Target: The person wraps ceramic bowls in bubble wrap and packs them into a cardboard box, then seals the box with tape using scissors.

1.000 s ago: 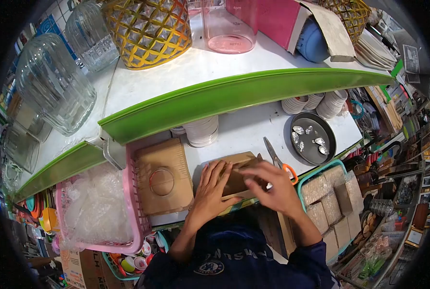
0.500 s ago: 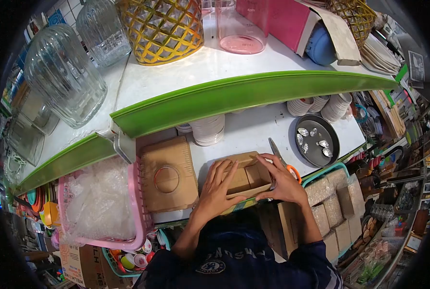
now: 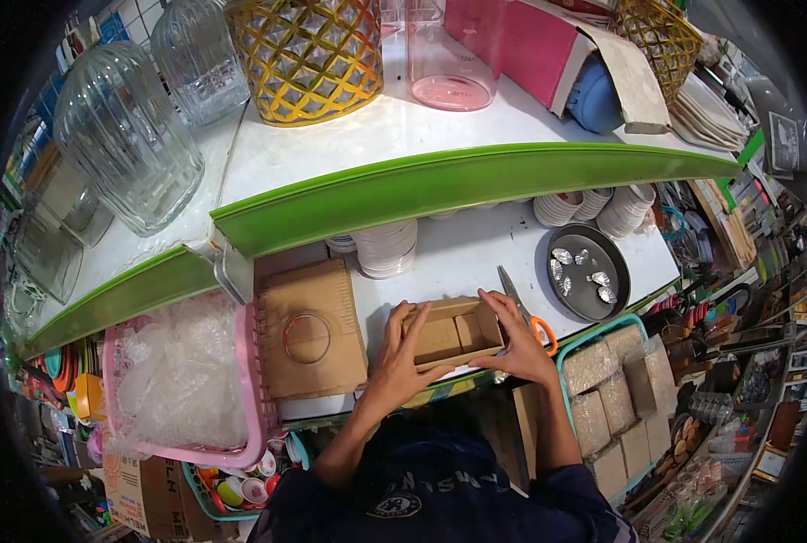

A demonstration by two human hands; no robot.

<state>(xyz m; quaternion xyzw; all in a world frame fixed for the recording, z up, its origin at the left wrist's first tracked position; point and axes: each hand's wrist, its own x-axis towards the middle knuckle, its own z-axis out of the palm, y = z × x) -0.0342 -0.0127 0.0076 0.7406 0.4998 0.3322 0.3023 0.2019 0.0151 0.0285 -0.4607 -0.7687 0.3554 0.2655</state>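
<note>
A small open-topped cardboard box (image 3: 437,340) sits near the front edge of the white shelf, its inside facing up. My left hand (image 3: 403,355) grips its left end, fingers at the far corner and thumb along the near side. At the right end, my right hand (image 3: 523,348) holds the box the same way. Scissors with orange handles (image 3: 542,333) lie just beyond my right hand. A flat cardboard piece (image 3: 336,359) with a thin ring (image 3: 308,338) on it lies left of the box.
Right of the scissors stands a dark round pan (image 3: 592,303) with several foil pieces. A teal basket (image 3: 564,362) of wrapped packs is at the right, a pink basket (image 3: 257,398) of clear plastic at the left. Above runs a green-edged upper shelf (image 3: 476,176) holding glass jars (image 3: 128,136).
My left hand's fingers have drawn back from over the box to its left end, showing more of the inside. The camera view has shifted slightly.
</note>
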